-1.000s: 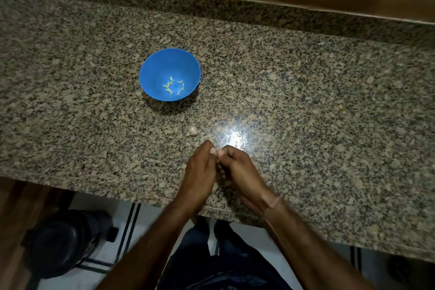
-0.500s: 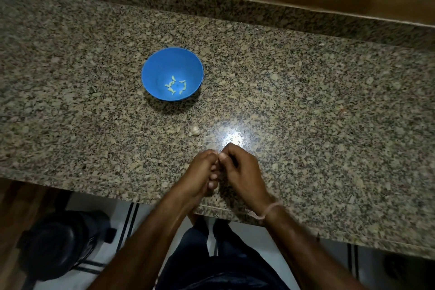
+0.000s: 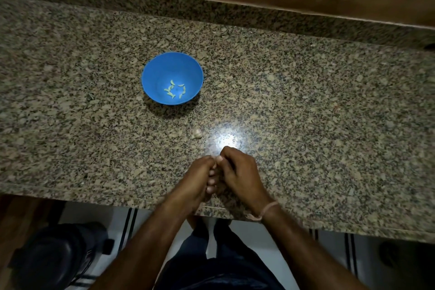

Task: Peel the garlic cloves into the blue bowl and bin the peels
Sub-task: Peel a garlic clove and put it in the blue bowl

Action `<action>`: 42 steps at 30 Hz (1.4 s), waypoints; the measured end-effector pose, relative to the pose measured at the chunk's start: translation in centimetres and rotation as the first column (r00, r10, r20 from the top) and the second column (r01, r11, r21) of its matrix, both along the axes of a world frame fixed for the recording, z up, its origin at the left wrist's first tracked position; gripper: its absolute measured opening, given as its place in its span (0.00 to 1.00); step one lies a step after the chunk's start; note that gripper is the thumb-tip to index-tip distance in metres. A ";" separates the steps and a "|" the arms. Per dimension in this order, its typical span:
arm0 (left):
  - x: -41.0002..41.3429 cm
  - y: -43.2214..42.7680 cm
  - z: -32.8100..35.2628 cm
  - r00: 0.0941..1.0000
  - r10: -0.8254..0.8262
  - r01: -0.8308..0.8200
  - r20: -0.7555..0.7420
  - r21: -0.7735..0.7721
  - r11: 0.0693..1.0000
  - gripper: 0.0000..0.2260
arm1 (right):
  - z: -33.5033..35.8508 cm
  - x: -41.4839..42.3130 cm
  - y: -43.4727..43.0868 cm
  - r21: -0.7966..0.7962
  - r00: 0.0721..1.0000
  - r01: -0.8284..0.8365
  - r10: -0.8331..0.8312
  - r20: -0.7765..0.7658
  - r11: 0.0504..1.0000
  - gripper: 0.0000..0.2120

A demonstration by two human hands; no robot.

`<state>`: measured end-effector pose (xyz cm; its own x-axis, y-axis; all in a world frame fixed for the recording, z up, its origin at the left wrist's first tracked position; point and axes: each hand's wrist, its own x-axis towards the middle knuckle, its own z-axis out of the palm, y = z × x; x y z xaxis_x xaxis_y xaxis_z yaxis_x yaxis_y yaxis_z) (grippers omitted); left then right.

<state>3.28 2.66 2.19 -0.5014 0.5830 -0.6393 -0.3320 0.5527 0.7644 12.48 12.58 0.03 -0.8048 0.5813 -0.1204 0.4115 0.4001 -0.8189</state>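
Head cam: the blue bowl [image 3: 150, 73] sits upright on the granite counter [image 3: 329, 125], and everything else is placed off it. The peeled cloves [image 3: 175, 90] lie on its bottom in a loose ring, little curved slivers pointing every which way. One unpeeled garlic clove [image 3: 197, 133] lies on the counter on the near side of the bowl, a bit to the right, about halfway to the hands and touching neither. It's too small and blurry to say which way its long axis runs.

Both hands are nearer the counter's front edge than that clove. The left hand [image 3: 200, 179] and right hand [image 3: 240, 172] are pressed together, fingers curled, tips meeting. Can't tell what's pinched in there, the fingers hide it. There's a thread band [image 3: 266, 211] on the right wrist. On the floor, down-left of the bowl, stands a black container [image 3: 54, 259]. Nothing lies between hands and bowl except the loose clove.
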 end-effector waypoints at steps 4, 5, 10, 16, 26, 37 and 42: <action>-0.3 -1.8 -2.1 0.621 -0.206 0.253 -0.756 -0.055 0.966 0.08 | 2.2 -1.7 -0.4 -0.903 0.948 0.305 -0.190 0.257 0.303 0.16; -0.4 -1.8 -2.0 0.624 -0.199 0.265 -0.756 -0.034 0.964 0.09 | 2.4 -1.9 -0.9 -0.901 0.944 0.316 -0.194 0.267 0.298 0.16; -1.8 -1.0 -0.4 0.987 -0.055 0.056 -0.151 -0.001 0.998 0.16 | -0.3 -1.4 -2.2 0.055 0.992 0.125 -0.126 0.003 0.991 0.12; -2.0 -3.0 -1.3 0.701 -0.164 0.233 -0.694 0.005 0.972 0.10 | 2.0 -3.0 -2.8 -0.898 0.926 0.344 -0.260 0.275 0.275 0.16; -3.8 -2.4 -0.9 0.927 -0.029 0.071 -0.374 0.099 0.993 0.10 | 0.9 -1.9 -2.6 -0.470 0.960 0.219 -0.274 -0.051 0.855 0.15; -3.7 -0.9 0.2 0.957 0.158 -0.108 -0.245 0.205 0.973 0.06 | 1.5 -2.4 -0.3 -0.633 0.946 0.259 -0.322 0.016 0.730 0.06; -3.8 -0.7 -0.3 0.975 0.171 -0.158 -0.140 0.102 0.982 0.09 | 1.0 -2.3 -0.4 -0.158 0.974 0.196 -0.211 -0.079 0.968 0.05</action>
